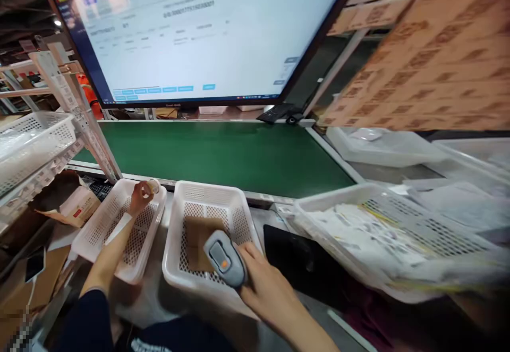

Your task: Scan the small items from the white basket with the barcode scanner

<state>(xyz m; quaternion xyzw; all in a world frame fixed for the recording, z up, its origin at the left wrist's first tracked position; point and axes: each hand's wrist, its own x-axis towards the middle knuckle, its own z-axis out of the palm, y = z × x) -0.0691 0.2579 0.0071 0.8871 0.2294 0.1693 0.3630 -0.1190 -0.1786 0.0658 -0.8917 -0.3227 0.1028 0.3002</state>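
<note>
- The right hand [265,283] is wrapped around a grey barcode scanner [223,258] with an orange button, held over the near rim of the middle white basket [207,235].
- A brown cardboard piece [197,241] lies in that basket, partly hidden by the scanner.
- At ten o'clock from the scanner, the left hand [139,198] pinches a small pale round item [152,185] above the left basket [119,229]; it is too blurred to identify.
- The monitor [191,33] text is unreadable.
</note>
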